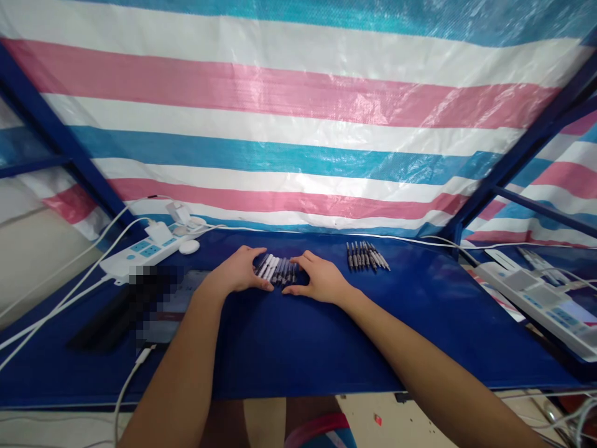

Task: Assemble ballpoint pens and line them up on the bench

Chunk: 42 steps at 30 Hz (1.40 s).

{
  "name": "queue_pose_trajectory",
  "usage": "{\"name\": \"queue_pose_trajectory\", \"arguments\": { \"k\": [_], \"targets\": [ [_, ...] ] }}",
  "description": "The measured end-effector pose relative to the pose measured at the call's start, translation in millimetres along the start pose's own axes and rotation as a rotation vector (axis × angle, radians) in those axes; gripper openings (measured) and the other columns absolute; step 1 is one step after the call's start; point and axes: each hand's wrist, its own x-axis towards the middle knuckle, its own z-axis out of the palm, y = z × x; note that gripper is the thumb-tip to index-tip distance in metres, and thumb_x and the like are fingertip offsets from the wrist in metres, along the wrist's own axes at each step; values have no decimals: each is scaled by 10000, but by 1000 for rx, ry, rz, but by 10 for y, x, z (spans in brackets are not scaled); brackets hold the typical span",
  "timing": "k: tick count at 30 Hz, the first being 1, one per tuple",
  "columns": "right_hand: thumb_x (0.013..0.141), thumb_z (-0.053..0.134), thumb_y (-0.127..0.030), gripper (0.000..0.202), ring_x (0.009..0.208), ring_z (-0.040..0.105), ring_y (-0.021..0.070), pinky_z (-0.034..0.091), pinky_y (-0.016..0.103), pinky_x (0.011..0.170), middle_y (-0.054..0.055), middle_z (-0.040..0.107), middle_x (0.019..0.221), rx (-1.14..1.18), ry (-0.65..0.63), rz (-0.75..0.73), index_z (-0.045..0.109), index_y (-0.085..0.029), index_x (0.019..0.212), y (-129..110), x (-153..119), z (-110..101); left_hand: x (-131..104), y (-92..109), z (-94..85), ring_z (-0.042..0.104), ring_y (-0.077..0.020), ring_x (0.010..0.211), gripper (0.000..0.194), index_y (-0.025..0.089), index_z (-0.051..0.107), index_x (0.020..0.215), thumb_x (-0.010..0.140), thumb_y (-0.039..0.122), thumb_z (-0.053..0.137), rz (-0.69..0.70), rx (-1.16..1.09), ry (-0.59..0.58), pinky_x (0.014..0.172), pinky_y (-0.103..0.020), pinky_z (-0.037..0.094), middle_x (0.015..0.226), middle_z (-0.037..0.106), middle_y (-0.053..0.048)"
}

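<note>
Near the middle of the blue tabletop lies a row of pens (276, 270), several with white barrels and several dark, side by side. My left hand (237, 271) curves round the row's left end, its fingers at the far ends of the pens and its thumb at the near ends. From the other side my right hand (321, 277) clasps the right end in the same way, thumb nearest me. The palms and fingers partly hide the outermost pens. To the right of my right hand rests a second group of grey-and-black pens (366, 256), slightly fanned.
A white power strip (152, 250) with plugs and cables sits at the back left. By my left forearm are a dark flat device (180, 311) and a white cable (125, 379). Another white strip-like device (545, 305) is at the right. A striped sheet (298, 143) hangs behind.
</note>
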Motion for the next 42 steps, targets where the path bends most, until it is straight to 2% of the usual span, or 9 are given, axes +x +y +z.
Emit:
{"name": "queue_pose_trajectory", "arguments": {
  "k": [9,15,17,19,21,23,30,33,42],
  "targets": [
    [961,736,-668,657,1059,718,250,544,342,873,91,678,1266,-1,43,121,615,-250,1453,93,155,69,154,27,131,763,-303,1032,907,169,692,1424,603,383,1014,-68,-47,110,878,-359,601,1393,689,-195],
    [1034,667,-565,557,1154,702,278,553,370,927,121,650,1380,-38,67,139,594,-223,1467,178,182,74,170,37,158,767,-290,1063,813,194,714,1367,625,354,1004,-63,-105,195,888,-339,609,1387,708,-160],
    [1040,659,-560,551,1163,697,276,553,374,942,118,648,1384,-33,66,115,585,-228,1474,197,160,75,170,22,157,763,-285,1040,689,192,750,1302,689,418,968,-36,-61,225,912,-353,603,1332,729,-148],
    [1043,655,-550,542,1164,693,272,553,376,952,112,653,1366,-25,69,95,580,-227,1472,209,137,75,179,9,162,750,-283,1034,454,191,800,1159,809,470,872,-14,15,256,948,-368,587,1236,752,-135],
    [1048,650,-532,521,1163,690,267,554,379,959,109,657,1346,-19,78,79,583,-219,1460,215,118,72,194,5,178,729,-284,1065,285,202,818,1009,899,460,774,6,88,287,995,-374,563,1170,758,-125],
    [1054,646,-510,493,1161,689,264,555,382,966,109,660,1332,-15,86,65,589,-215,1444,216,105,68,208,13,201,713,-281,1090,222,212,816,924,921,420,737,21,134,301,1041,-373,539,1166,754,-120],
    [1053,657,-461,430,1151,698,261,562,394,978,102,669,1300,25,85,42,600,-222,1405,196,54,38,141,131,244,647,-329,1223,236,239,805,819,894,449,729,4,154,327,1014,-425,555,1344,702,-102],
    [1049,666,-439,446,1153,701,263,568,401,973,104,670,1297,41,79,53,580,-229,1433,176,10,20,109,166,247,623,-341,1246,218,246,798,809,890,435,723,6,153,336,989,-444,571,1344,701,-97],
    [1050,668,-394,461,1200,695,274,565,433,1024,125,646,1349,97,63,3,567,-224,1467,166,-68,-9,160,162,298,580,-365,1262,190,230,840,899,903,364,706,58,147,348,1103,-472,521,1312,686,-119]
  ]
}}
